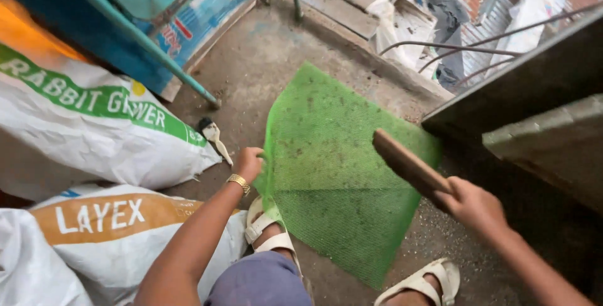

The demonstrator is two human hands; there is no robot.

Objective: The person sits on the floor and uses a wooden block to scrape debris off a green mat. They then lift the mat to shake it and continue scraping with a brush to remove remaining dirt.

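A green plastic mesh sheet (339, 168) stands tilted on the concrete floor, speckled with dirt. My left hand (249, 163), with a gold bracelet at the wrist, grips the mesh's left edge and holds it up. My right hand (472, 205) is closed around a brown wooden stick (408, 166), whose far end lies over the mesh's upper right part. Whether the stick touches the mesh I cannot tell. My feet in white sandals (269, 230) rest at the mesh's lower edge.
Two large white feed sacks (88, 124) lie at the left, beside a blue metal frame (144, 36). A small paintbrush (213, 136) lies on the floor near the sacks. A concrete ledge (534, 92) rises at the right. Wooden planks and cloth lie at the back.
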